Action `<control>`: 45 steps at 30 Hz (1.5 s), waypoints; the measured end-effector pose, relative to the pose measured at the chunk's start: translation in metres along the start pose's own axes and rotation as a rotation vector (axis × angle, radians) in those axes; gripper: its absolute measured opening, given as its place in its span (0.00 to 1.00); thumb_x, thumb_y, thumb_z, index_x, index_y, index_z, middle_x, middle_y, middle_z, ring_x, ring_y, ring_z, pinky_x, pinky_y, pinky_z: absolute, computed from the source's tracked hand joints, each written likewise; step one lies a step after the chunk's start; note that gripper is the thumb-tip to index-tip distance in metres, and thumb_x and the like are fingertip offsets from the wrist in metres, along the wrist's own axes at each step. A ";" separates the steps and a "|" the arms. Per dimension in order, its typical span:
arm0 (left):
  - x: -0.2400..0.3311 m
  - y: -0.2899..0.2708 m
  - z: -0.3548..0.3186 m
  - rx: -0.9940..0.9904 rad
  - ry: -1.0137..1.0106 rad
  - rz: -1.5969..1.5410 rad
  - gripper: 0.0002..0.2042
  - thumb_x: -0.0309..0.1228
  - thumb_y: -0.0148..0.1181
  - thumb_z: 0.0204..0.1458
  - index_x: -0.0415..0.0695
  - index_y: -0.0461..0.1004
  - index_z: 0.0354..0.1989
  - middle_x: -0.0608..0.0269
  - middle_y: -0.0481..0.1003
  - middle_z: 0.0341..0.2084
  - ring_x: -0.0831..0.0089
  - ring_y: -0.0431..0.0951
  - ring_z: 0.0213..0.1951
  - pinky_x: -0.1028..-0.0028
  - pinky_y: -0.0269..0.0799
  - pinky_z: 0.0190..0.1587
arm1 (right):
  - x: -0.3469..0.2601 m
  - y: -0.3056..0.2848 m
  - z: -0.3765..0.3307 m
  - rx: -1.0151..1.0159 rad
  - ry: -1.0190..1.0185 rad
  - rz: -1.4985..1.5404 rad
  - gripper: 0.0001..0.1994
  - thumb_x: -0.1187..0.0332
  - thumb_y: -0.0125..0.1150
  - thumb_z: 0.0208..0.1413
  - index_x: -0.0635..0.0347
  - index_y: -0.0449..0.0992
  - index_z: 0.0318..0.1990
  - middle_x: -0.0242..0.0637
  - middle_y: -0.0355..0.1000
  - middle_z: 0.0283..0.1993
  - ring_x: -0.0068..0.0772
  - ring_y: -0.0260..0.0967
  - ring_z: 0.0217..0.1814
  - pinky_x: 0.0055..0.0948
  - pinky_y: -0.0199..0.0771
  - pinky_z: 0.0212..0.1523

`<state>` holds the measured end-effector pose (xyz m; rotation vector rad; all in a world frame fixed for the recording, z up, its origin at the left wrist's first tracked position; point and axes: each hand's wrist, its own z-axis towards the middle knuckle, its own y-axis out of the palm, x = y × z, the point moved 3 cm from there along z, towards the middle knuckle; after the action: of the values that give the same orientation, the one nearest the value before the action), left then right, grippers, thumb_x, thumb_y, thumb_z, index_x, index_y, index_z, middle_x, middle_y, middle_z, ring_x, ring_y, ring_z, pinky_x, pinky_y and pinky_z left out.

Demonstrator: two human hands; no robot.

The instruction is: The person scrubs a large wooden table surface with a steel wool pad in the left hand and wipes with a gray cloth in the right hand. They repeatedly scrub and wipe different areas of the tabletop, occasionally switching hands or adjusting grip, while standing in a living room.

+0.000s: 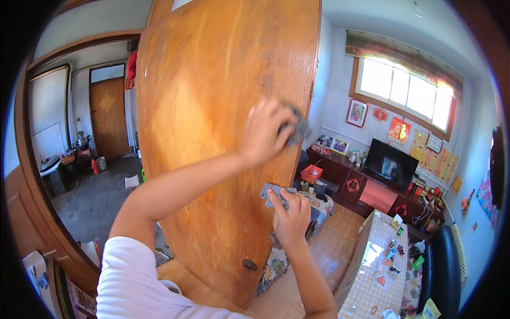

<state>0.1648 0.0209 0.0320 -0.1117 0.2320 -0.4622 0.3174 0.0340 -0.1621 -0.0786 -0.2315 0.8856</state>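
Note:
A tall wooden door (212, 95) with a glossy orange-brown grain stands open in front of me. My left hand (267, 130) reaches across it, blurred by motion, pressing a dark grey cloth (298, 127) to the door near its right edge. Lower down, my right hand (291, 215) grips a lighter grey cloth (270, 194) at that same edge, thumb over the fabric. Near the door's bottom right sits a dark oval knob (249, 264), below my right hand.
Left of the door, a doorway opens onto a grey-floored room with a farther brown door (110, 114). At right are a long table with a checked cover (353, 287), a black sofa (445, 266), and a dark cabinet (340, 178) bearing a television (390, 162).

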 end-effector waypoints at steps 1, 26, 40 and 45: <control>0.003 -0.005 -0.022 -0.066 0.063 0.014 0.09 0.26 0.74 0.53 0.50 0.82 0.40 0.60 0.76 0.41 0.53 0.76 0.50 0.55 0.70 0.51 | -0.001 0.000 -0.001 -0.009 -0.009 0.007 0.24 0.72 0.69 0.56 0.39 0.88 0.60 0.29 0.76 0.59 0.42 0.73 0.57 0.42 0.75 0.53; -0.044 -0.027 0.074 0.170 -0.014 0.079 0.07 0.28 0.73 0.56 0.49 0.84 0.43 0.56 0.77 0.43 0.50 0.76 0.49 0.56 0.71 0.50 | -0.003 -0.004 0.004 -0.038 -0.014 0.032 0.27 0.77 0.72 0.48 0.40 0.89 0.58 0.33 0.76 0.57 0.48 0.72 0.57 0.46 0.75 0.58; -0.095 -0.045 0.173 0.404 -0.010 0.218 0.07 0.33 0.72 0.58 0.48 0.84 0.42 0.54 0.81 0.43 0.48 0.78 0.50 0.52 0.73 0.53 | -0.004 -0.008 0.005 -0.097 -0.051 -0.015 0.22 0.72 0.69 0.57 0.36 0.88 0.58 0.28 0.76 0.57 0.43 0.72 0.56 0.43 0.74 0.54; -0.097 -0.042 0.168 0.358 -0.012 0.194 0.08 0.35 0.72 0.59 0.48 0.84 0.43 0.55 0.81 0.44 0.49 0.79 0.51 0.53 0.74 0.54 | -0.002 -0.012 0.006 -0.110 -0.049 -0.026 0.23 0.72 0.69 0.56 0.36 0.88 0.58 0.28 0.76 0.57 0.42 0.73 0.55 0.43 0.73 0.54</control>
<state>0.1042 0.0365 0.2199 0.2562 0.1434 -0.3036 0.3235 0.0249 -0.1545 -0.1557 -0.3266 0.8491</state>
